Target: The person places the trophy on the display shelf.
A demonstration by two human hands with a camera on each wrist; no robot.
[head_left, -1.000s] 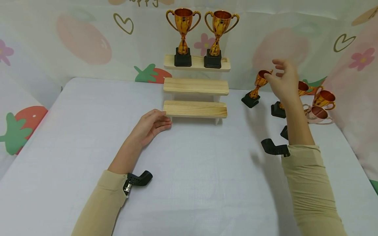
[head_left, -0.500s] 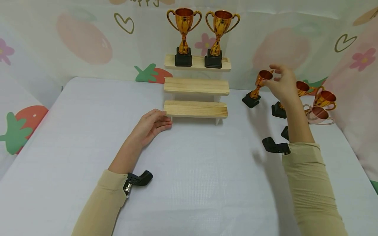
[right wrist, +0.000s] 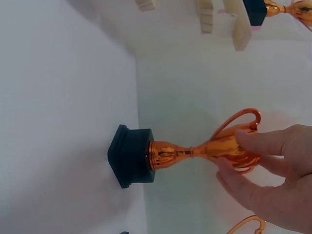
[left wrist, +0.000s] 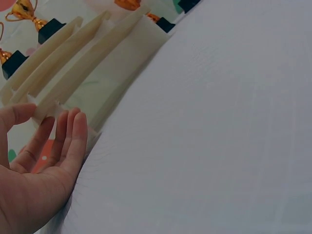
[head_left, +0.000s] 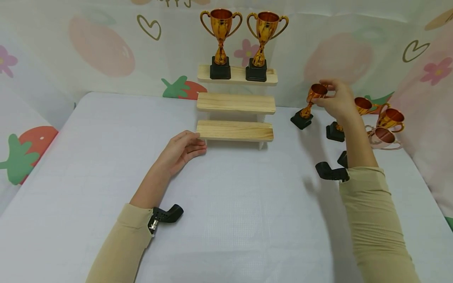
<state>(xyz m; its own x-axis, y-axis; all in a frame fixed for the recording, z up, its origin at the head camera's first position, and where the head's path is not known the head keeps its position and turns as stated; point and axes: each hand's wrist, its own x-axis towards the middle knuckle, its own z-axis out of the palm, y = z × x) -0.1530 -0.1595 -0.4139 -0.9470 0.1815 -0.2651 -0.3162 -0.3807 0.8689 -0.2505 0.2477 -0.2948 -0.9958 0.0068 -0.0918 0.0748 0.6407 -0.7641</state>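
While pinching lowest shelf (head_left: 235, 130) in left hand (head_left: 180, 152), holding gold trophy (right wrist: 171, 154) in right hand (head_left: 337, 100). Gripping by the cup (right wrist: 223, 147).

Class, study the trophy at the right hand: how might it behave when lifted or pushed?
The trophy is probably stiff: its thin stem shows no bend. Its glossy cup may feel slippery to the right hand. Pushed high up, it could tip, being tall, though its angular black base should resist rolling.
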